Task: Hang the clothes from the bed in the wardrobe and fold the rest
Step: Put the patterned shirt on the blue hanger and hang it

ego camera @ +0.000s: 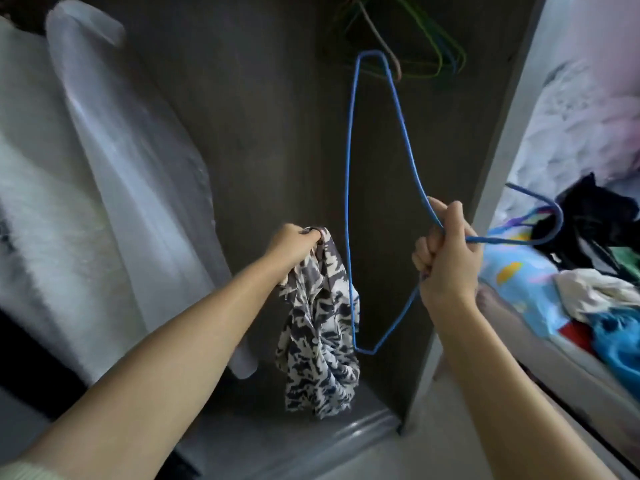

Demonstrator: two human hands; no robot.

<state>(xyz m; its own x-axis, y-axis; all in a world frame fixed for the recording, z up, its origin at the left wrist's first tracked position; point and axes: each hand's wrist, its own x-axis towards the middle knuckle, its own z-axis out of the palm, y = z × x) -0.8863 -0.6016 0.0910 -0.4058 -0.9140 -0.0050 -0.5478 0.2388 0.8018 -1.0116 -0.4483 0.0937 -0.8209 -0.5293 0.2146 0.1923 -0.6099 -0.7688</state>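
My left hand (294, 242) grips the top of a patterned grey-and-white garment (318, 327), which hangs limp in front of the open wardrobe (263, 133). My right hand (446, 258) grips a blue wire hanger (349, 202) near its neck; the hanger stands on end, its hook (550, 223) pointing right toward the bed. The hanger's lower corner sits just beside the garment. On the bed (519, 282) at the right lies a pile of clothes (595, 268) in black, white, blue, green and red.
Several empty wire hangers (429, 46), green and blue, hang at the top of the wardrobe. White clothes in clear plastic covers (114, 150) hang at the left. A grey wardrobe side panel (498, 161) stands between the wardrobe and the bed.
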